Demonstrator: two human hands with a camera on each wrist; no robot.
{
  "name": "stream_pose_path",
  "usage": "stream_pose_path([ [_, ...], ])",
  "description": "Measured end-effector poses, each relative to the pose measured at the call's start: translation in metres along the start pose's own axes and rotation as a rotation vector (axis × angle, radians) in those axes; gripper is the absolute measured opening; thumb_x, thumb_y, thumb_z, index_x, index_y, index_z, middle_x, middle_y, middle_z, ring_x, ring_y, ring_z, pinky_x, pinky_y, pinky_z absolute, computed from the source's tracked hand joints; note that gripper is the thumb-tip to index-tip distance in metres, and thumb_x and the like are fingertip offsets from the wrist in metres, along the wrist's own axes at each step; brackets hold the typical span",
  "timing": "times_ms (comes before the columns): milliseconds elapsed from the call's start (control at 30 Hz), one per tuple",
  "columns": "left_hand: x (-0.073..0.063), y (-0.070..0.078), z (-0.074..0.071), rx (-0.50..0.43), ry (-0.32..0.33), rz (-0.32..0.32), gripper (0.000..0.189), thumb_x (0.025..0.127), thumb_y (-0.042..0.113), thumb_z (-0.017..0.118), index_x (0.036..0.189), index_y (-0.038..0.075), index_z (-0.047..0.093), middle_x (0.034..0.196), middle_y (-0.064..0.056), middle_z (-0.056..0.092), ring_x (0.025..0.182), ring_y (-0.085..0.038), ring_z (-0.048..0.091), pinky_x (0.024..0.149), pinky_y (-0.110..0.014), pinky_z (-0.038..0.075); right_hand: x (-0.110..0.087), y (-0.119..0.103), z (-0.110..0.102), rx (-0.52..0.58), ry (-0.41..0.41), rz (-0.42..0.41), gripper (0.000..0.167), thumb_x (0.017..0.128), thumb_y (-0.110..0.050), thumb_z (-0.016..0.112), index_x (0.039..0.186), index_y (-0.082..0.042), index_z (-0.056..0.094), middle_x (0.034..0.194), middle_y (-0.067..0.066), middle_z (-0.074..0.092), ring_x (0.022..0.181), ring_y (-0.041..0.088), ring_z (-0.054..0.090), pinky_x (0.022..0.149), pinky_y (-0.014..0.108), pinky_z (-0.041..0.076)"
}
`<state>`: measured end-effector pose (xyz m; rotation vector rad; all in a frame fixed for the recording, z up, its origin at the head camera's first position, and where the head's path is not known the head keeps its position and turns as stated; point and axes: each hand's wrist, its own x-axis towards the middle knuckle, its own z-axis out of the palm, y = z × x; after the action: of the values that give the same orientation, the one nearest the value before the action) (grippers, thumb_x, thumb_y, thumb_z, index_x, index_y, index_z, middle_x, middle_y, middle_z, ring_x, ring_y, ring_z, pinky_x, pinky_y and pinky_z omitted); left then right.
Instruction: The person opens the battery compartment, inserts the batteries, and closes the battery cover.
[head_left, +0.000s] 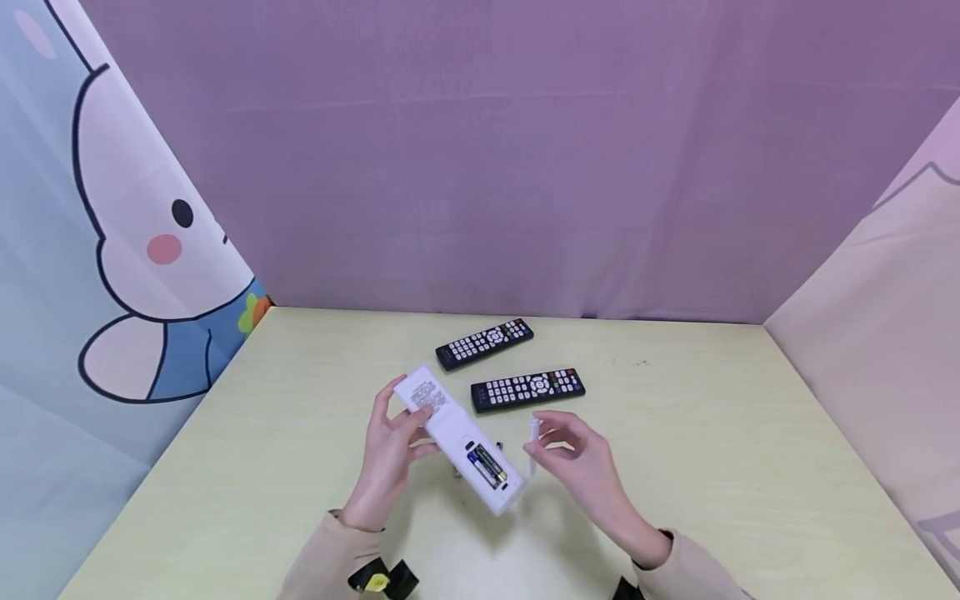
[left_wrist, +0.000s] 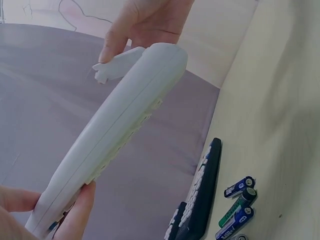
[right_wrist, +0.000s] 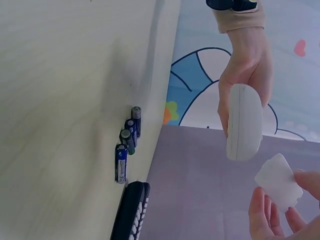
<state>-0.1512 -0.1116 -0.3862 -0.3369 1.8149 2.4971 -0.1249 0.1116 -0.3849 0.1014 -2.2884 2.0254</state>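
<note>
My left hand (head_left: 387,454) grips a white remote control (head_left: 459,433) by its upper end, raised over the table with its back turned up. Two batteries (head_left: 487,465) lie in its uncovered battery compartment. To the right, my right hand (head_left: 581,458) pinches a small white battery cover (right_wrist: 279,183) between thumb and fingers, a little apart from the remote's lower end in the right wrist view. From the left wrist, the remote shows side-on, its buttons facing down, with the cover (left_wrist: 119,65) beyond its far end.
Two black remotes (head_left: 528,390) (head_left: 484,343) lie face up on the table (head_left: 712,467) behind the hands. Several loose batteries (right_wrist: 121,162) lie on the tabletop beside them, mostly hidden by the white remote in the head view. A purple curtain (head_left: 480,167) hangs at the back.
</note>
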Motion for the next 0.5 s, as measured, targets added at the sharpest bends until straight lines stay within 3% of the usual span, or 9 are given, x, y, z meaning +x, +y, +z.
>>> stream_pose_path([
  [267,0.002,0.000,0.003,0.003,0.009,0.011,0.058,0.086,-0.001,0.049,0.134,0.022,0.026,0.103,-0.015,0.060,0.066,-0.016,0.061,0.060,-0.030,0.054,-0.003,-0.003,0.008,0.067,-0.006,-0.022,0.036,0.069,0.004,0.070,0.103,-0.002,0.059,0.092,0.014,0.059,0.077,0.014,0.059,0.070,0.024,0.052],
  [500,0.002,0.001,0.005,-0.019,0.016,0.031,0.058,0.085,-0.002,0.050,0.133,0.021,0.027,0.095,-0.011,0.062,0.064,-0.016,0.061,0.057,-0.028,0.054,-0.003,-0.001,0.014,0.072,-0.025,-0.088,0.035,0.068,0.006,0.069,0.101,-0.001,0.059,0.091,0.014,0.059,0.078,0.013,0.058,0.072,0.026,0.052],
])
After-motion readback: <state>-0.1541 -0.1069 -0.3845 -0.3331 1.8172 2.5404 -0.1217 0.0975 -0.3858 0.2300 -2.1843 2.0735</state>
